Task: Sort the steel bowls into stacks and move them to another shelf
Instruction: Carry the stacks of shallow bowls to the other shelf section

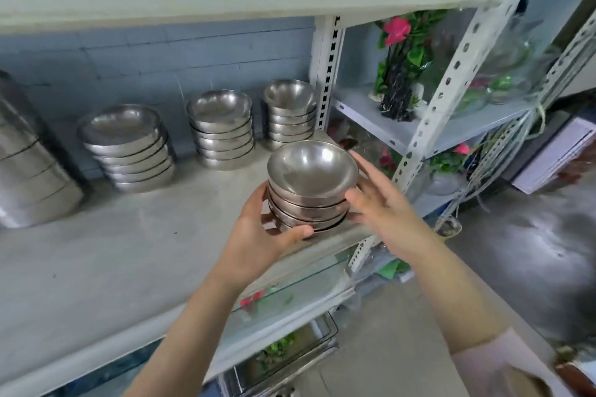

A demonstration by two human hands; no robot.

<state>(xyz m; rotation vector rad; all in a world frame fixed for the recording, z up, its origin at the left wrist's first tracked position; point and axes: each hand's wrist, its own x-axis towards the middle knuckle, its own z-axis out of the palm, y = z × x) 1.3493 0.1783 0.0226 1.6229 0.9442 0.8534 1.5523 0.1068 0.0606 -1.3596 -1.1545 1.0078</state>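
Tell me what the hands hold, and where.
A stack of steel bowls, held by its sides: left hand grips the lower left, thumb across the front; right hand cups the right side.

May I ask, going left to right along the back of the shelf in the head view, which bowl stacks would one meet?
tall stack, wide shallow stack, middle stack, small stack; the held stack overlaps, so omitted.
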